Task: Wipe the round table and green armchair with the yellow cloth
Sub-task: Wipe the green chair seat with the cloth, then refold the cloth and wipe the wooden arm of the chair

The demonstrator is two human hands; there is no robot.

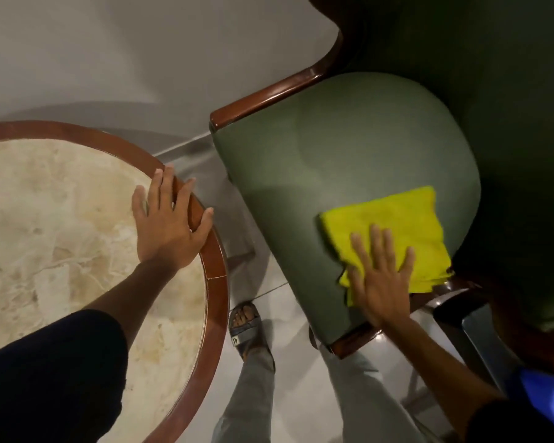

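Right hand (381, 282) flat, fingers spread, pressing folded yellow cloth (394, 231) onto green armchair (333, 161) seat, not clamped; palm pressure likely for wiping. Left hand (170, 225) open, splayed on round table (216, 282) rim, probably bracing. Cloth near seat's right front edge; open seat room toward upper left.

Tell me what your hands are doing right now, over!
Right hand flat on yellow cloth, pressing it on green armchair seat. Left hand open, braced on round table rim. Nothing in the way.
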